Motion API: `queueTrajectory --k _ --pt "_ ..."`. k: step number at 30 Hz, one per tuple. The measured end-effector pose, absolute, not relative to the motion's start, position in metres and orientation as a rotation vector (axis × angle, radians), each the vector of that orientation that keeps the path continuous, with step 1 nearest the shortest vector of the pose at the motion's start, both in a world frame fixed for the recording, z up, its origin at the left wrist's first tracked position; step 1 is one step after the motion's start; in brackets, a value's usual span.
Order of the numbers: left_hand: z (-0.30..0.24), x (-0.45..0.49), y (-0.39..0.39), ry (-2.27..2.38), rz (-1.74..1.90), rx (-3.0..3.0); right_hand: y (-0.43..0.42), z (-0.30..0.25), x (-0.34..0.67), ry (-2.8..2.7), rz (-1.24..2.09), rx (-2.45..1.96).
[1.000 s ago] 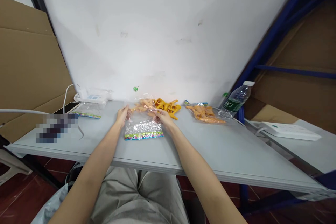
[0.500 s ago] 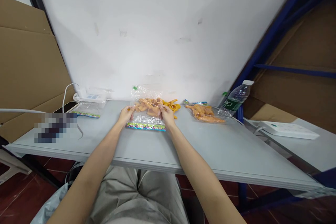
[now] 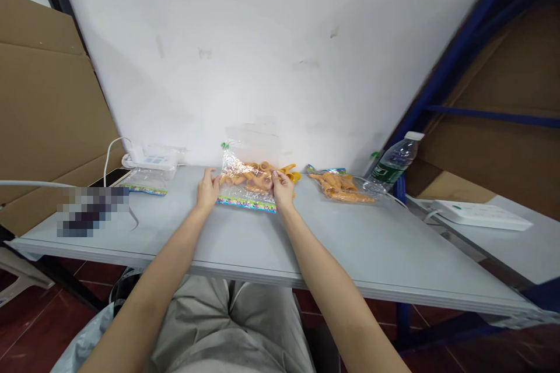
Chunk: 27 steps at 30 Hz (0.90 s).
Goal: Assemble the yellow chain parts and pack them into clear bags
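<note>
A clear plastic bag (image 3: 245, 175) with a coloured printed strip along its bottom stands tilted up on the grey table (image 3: 245, 245), and several orange plastic pieces show inside it. My left hand (image 3: 207, 188) pinches the bag's left edge. My right hand (image 3: 282, 189) grips its right side, fingers closed on the plastic. A few loose orange pieces (image 3: 291, 172) lie just behind the bag against the white wall.
A second filled bag of orange pieces (image 3: 341, 187) lies to the right, beside a water bottle (image 3: 394, 166). At the left are an empty clear bag (image 3: 146, 182), a white power strip (image 3: 151, 160) and a phone (image 3: 111, 178). Another power strip (image 3: 479, 215) sits far right. Cardboard stands at the left.
The bag lay flat nearer me with its open end by the orange pile; both hands have pushed it away and raised it upright with orange pieces now inside.
</note>
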State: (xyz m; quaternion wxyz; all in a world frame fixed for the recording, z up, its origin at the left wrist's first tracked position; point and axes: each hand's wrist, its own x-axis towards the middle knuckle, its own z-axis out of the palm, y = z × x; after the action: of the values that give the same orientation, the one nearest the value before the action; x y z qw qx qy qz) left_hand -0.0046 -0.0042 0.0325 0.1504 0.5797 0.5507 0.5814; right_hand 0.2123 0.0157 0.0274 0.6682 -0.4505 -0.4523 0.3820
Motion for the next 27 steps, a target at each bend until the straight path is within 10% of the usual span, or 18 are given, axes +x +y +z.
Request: queueTrajectory --k 9,20,27 --pt "0.032 0.044 -0.028 1.105 0.888 3.022 0.021 0.025 0.22 -0.866 0.832 -0.938" --pt "0.082 -0.076 0.02 1.847 0.921 2.752 0.011 0.034 0.211 -0.903 1.103 -0.876" --pt "0.065 -0.201 0.008 2.301 0.304 2.546 0.015 0.028 0.21 -0.912 1.07 -0.969"
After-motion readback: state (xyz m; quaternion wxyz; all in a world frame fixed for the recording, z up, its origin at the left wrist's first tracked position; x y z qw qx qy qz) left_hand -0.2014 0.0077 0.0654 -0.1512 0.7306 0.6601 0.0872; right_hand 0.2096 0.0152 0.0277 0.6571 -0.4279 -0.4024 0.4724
